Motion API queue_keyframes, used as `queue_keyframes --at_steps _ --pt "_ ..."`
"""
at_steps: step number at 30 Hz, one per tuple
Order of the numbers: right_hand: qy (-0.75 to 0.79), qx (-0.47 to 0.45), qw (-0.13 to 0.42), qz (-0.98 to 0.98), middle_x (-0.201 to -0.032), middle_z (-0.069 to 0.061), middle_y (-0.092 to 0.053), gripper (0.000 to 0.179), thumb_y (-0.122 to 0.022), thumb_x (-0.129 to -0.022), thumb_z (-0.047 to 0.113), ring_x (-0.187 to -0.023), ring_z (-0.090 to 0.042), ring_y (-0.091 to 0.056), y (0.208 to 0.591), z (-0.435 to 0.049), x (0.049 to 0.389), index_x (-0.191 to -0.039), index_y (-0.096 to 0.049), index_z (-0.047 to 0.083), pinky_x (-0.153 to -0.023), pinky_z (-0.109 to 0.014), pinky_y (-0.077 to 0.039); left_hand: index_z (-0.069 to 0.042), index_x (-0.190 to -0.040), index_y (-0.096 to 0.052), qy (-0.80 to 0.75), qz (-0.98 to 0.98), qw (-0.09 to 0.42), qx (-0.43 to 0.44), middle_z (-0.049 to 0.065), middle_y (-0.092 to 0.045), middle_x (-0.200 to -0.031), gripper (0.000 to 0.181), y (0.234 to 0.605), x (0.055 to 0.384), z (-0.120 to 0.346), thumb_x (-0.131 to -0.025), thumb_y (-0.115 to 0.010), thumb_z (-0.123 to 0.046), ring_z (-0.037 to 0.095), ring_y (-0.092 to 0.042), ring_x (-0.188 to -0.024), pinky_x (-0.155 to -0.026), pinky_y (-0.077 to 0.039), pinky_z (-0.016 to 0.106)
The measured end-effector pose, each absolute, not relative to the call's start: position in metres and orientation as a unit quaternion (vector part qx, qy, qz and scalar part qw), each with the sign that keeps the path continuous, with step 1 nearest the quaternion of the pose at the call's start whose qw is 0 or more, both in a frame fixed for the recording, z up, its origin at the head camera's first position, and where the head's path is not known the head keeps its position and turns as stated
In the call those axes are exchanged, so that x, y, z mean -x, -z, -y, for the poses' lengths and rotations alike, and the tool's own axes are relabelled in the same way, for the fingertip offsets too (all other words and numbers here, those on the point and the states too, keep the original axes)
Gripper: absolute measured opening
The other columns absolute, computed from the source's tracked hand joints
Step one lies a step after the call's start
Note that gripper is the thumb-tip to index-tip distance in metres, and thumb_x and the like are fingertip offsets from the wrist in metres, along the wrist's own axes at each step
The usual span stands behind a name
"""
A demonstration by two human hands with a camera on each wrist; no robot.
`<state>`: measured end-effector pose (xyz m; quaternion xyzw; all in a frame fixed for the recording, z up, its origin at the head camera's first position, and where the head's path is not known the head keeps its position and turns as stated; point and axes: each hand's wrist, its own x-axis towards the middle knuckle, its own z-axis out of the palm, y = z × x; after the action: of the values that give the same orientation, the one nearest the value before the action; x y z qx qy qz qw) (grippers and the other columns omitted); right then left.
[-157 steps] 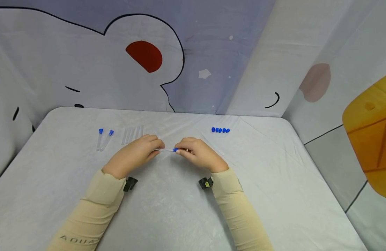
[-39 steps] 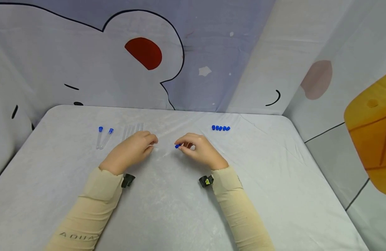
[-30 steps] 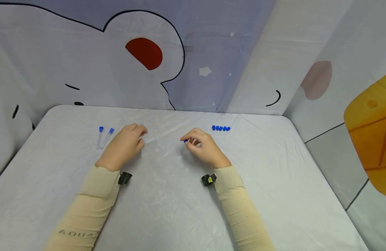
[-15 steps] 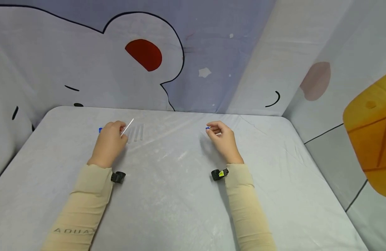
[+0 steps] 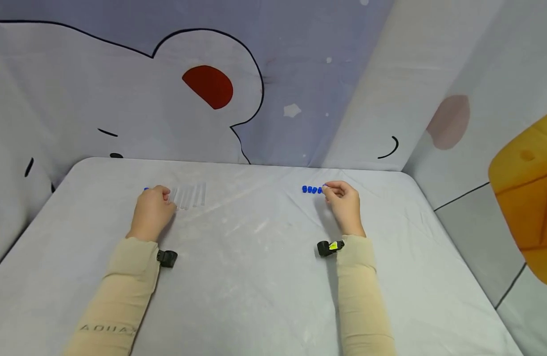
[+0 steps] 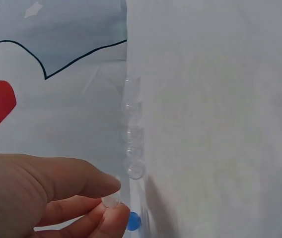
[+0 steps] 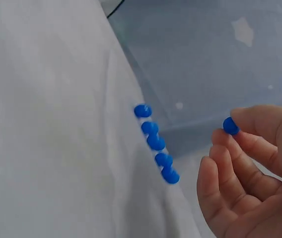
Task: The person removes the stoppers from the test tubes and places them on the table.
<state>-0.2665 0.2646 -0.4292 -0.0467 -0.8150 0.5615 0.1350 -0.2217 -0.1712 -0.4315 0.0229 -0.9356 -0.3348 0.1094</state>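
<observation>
At the left of the table my left hand [image 5: 152,210] pinches a clear test tube [image 6: 112,198] between thumb and fingertips, its end showing in the left wrist view. Beside it lies a row of several clear uncapped tubes [image 5: 195,195]. A blue-capped tube is mostly hidden behind the hand, with its blue cap [image 6: 134,221] peeking out. Over on the right, my right hand [image 5: 344,205] pinches a small blue cap [image 7: 230,126] between thumb and index finger, the other fingers loosely bent. Close by its fingertips runs a row of several blue caps [image 7: 156,143].
A white cloth [image 5: 255,277] covers the table, with a printed curtain [image 5: 291,89] rising along the back edge and sides. Each sleeve bears a dark wrist camera, the left camera [image 5: 167,258] and the right camera [image 5: 329,248].
Earlier the hands met at the centre over a tube and a cap. They have since parted: the left went left with the tube, the right moved right to the cap row with a cap.
</observation>
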Motion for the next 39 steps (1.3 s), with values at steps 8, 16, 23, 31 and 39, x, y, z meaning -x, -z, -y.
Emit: queue_keyframes --at_steps 8,16,23,31,39 --pt "-0.519 0.126 0.122 0.837 -0.095 -0.014 -0.071 0.022 -0.067 -0.095 0.012 -0.07 -0.017 -0.066 0.435 -0.279 0.281 -0.113 -0.069 -0.001 -0.06 -0.018 -0.054 0.023 -0.119 -0.057 0.321 0.944 0.078 -0.023 0.034 -0.064 -0.105 0.038 0.431 0.222 0.172 -0.088 -0.055 0.002 0.045 -0.061 -0.095 -0.085 -0.051 0.057" --pt "-0.465 0.155 0.101 0.866 -0.089 -0.012 -0.071 0.02 -0.068 -0.094 0.01 -0.059 -0.007 -0.059 0.435 -0.288 0.294 -0.108 -0.07 -0.003 -0.056 -0.017 -0.051 0.024 -0.122 -0.056 0.316 0.947 0.063 -0.013 0.036 -0.064 -0.109 0.039 0.43 0.223 0.168 -0.09 -0.061 0.002 0.047 -0.063 -0.099 -0.086 -0.052 0.058" --pt "-0.429 0.164 0.095 0.883 -0.077 -0.005 -0.066 0.016 -0.07 -0.09 0.01 -0.052 -0.004 -0.056 0.435 -0.289 0.301 -0.1 -0.07 -0.003 -0.05 -0.017 -0.047 0.023 -0.123 -0.056 0.316 0.947 0.055 -0.001 0.035 -0.064 -0.109 0.038 0.43 0.225 0.166 -0.09 -0.06 0.005 0.046 -0.063 -0.099 -0.086 -0.052 0.057" --pt "-0.409 0.167 0.085 0.893 -0.08 -0.006 -0.068 0.016 -0.069 -0.093 0.012 -0.055 -0.006 -0.056 0.432 -0.289 0.302 -0.1 -0.072 -0.001 -0.053 -0.019 -0.047 0.023 -0.126 -0.055 0.309 0.95 0.047 0.006 0.035 -0.063 -0.109 0.039 0.428 0.226 0.162 -0.09 -0.056 0.008 0.043 -0.062 -0.097 -0.087 -0.052 0.055" --pt "-0.423 0.182 0.057 0.886 -0.102 -0.015 -0.069 0.024 -0.059 -0.1 0.015 -0.067 -0.008 -0.06 0.429 -0.294 0.299 -0.116 -0.069 0.0 -0.06 -0.018 -0.05 0.02 -0.128 -0.055 0.303 0.952 0.043 0.006 0.037 -0.062 -0.117 0.037 0.427 0.229 0.158 -0.095 -0.047 0.006 0.049 -0.061 -0.11 -0.092 -0.051 0.057"
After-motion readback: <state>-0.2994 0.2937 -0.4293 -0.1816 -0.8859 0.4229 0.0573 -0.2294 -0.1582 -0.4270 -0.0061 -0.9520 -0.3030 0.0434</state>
